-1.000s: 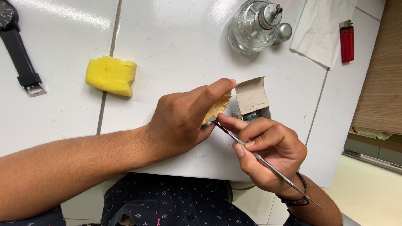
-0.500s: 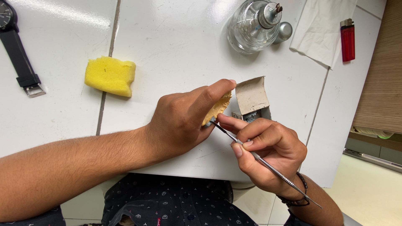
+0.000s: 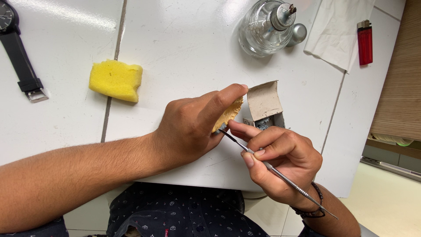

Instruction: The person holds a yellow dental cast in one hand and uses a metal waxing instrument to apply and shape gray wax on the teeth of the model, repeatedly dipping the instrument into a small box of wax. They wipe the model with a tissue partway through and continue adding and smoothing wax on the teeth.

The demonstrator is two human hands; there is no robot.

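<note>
- Left hand (image 3: 188, 129): grip closed on a small tan ridged piece (image 3: 228, 115), thumb and forefinger pinching it just above the counter (image 3: 184, 48) edge. Most of the piece is hidden under the fingers; only its scalloped rim shows.
- Right hand (image 3: 276, 160): grip closed pen-style on a thin metal probe (image 3: 280, 175). Thumb and first two fingers clamp the shaft near its front third.
- Probe tip sits at the underside of the tan piece, touching it or just short of it; cannot tell which. Tail end of the probe runs down-right past the wrist.
- Dark beaded bracelet (image 3: 312, 211) on the right wrist.
- Small open cardboard box (image 3: 265, 105) stands just behind the two hands, flap up, bluish bits visible inside. It touches or nearly touches the left forefinger tip.
- Yellow sponge (image 3: 116, 80) lies well left of the hands, straddling a tile seam.
- Black wristwatch (image 3: 19, 57) lies flat at the far-left edge of the counter.
- Glass spirit burner (image 3: 265, 26) with metal wick cap stands at the top, beyond the box. A round metal cap (image 3: 299, 33) sits just right of it.
- White tissue (image 3: 337, 30) lies right of the burner; red lighter (image 3: 365, 41) lies on its right edge.
- Both hands work over the counter's near edge, above the person's dark patterned clothing (image 3: 184, 215).
</note>
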